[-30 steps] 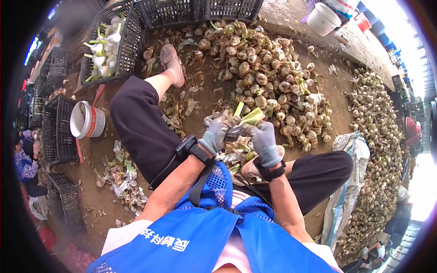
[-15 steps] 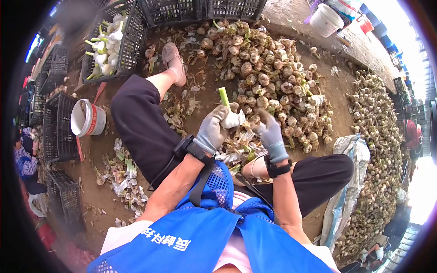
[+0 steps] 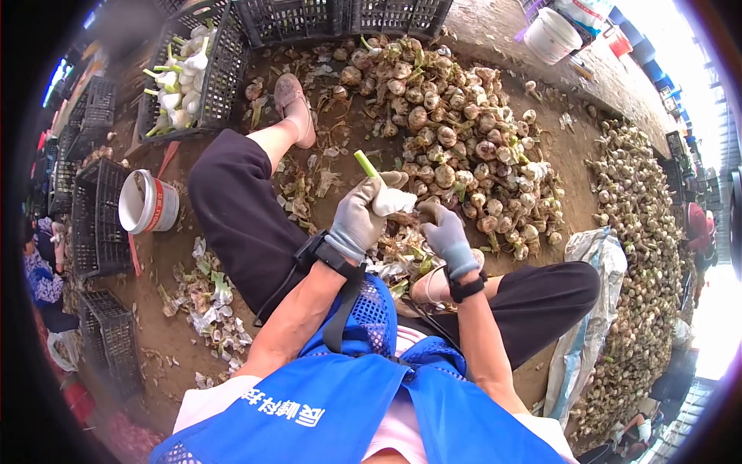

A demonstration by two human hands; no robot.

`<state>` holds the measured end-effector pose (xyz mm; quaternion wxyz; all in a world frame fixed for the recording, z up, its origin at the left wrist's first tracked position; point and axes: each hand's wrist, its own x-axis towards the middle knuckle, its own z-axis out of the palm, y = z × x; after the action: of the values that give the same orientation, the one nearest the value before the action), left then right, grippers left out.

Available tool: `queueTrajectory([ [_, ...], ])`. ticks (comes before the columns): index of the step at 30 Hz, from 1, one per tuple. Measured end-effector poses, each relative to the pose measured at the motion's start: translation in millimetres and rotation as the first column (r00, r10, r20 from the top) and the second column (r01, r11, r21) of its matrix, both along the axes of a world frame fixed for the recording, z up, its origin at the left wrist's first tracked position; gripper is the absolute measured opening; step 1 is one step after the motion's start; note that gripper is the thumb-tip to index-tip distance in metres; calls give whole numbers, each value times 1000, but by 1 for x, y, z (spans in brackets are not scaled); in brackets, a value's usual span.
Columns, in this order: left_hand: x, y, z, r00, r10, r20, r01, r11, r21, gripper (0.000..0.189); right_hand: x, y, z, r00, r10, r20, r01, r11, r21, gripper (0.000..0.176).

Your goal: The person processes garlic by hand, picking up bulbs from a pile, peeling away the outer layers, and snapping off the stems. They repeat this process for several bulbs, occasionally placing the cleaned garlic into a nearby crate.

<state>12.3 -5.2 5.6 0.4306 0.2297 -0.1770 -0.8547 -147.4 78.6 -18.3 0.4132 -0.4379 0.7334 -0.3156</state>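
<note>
My left hand [image 3: 360, 216], in a grey-white work glove, is closed around a white garlic bulb [image 3: 393, 203]. Its cut green stem sticks up toward the upper left, and the root end faces right. Close beside that end is my gloved right hand [image 3: 445, 238], its fingers bent and pinched together; what they hold, if anything, is hidden. Just beyond both hands lies a large heap of unpeeled garlic [image 3: 452, 139]. Loose garlic skins [image 3: 398, 247] lie on the ground beneath the hands.
A black crate [image 3: 220, 85] at the upper left holds white, trimmed garlic bulbs. A white bucket [image 3: 158, 203] stands left of my leg, near more black crates [image 3: 100, 216]. Far right lies another long garlic pile [image 3: 638, 271], beside a white woven sack [image 3: 591, 309].
My right hand has moved left and slightly down, coming in to the bulb's root end. The bulb has tilted, its stem leaning further left.
</note>
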Motion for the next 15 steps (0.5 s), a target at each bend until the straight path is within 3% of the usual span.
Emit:
queueTrajectory([
  [1, 2, -1, 1, 997, -67, 44, 70, 996, -56, 31, 4, 1, 20, 948, 27, -316, -60, 994, -94, 44],
  [2, 4, -2, 2, 987, -131, 93, 141, 984, -107, 33, 9, 1, 40, 801, 21, -599, -147, 976, -163, 54],
  [3, 2, 1, 7, 986, -115, 119, 126, 988, -88, 37, 17, -3, 62, 753, 35, -657, -195, 966, -172, 66],
  [4, -1, 1, 4, 985, -129, 118, 140, 987, -84, 37, 27, -10, 75, 714, 11, -700, -228, 949, -218, 47],
  [6, -4, -1, -3, 984, -165, -66, 172, 978, 118, 34, 46, -14, 60, 573, 104, -813, -279, 957, -75, 23],
  [7, -4, -3, -3, 996, -58, -64, 71, 974, 217, 34, 50, -11, 41, 579, 35, -815, -291, 942, -166, 8],
  [8, -2, -5, -9, 975, 37, -220, 46, 931, 362, 35, 53, -7, 26, 560, 172, -810, -331, 943, -28, 9],
  [9, -1, -9, -6, 974, 61, -217, 33, 915, 402, 35, 57, -3, 14, 615, 478, -627, -356, 878, 320, 14],
  [10, -2, -12, -5, 973, 82, -215, 22, 895, 445, 36, 57, 2, 10, 685, 637, -354, -415, 740, 529, 18],
  [12, -4, -15, -12, 959, 106, -262, 29, 885, 465, 35, 55, 12, 13, 722, 644, -254, -447, 714, 539, 25],
  [14, -9, -22, -34, 939, 281, -197, -100, 773, 626, 32, 43, 5, 13, 833, 365, -415, -301, 929, 213, 41],
  [15, -6, -19, -46, 992, 89, -85, -41, 888, 458, 29, 34, 2, 5, 936, 160, -312, -226, 956, -187, 57],
])
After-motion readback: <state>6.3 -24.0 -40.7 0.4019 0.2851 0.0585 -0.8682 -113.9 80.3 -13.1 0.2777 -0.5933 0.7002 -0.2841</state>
